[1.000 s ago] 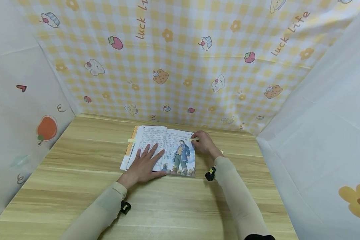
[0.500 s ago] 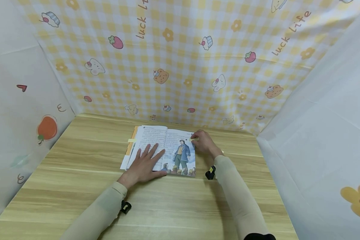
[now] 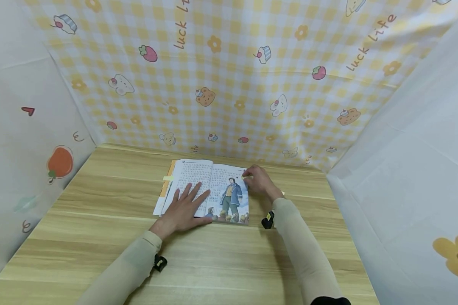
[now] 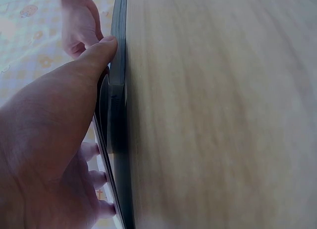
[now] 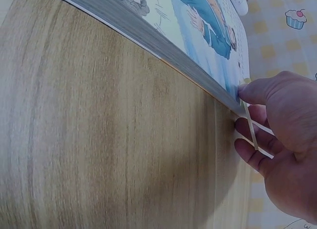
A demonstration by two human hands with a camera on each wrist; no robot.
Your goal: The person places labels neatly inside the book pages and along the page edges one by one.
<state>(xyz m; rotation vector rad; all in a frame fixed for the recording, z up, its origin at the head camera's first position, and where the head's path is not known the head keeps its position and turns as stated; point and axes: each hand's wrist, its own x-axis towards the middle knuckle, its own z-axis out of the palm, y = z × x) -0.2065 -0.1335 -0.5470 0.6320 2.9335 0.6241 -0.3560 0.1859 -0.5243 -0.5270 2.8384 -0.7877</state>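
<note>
Under the left hand [image 3: 181,212] we see the open book [image 3: 215,186], toward the far side of the table [image 3: 221,262]. That hand is spread wide, probably so the pages lie flat; the right hand [image 3: 260,181] pinches a yellow strip [image 5: 250,127] at the book's right edge, thumb above and fingers below, seemingly to steady it. Around them we notice pale wood grain, then a yellow-checked cloth [image 3: 229,76] behind and white sheeting [image 3: 416,140] on either side.
</note>
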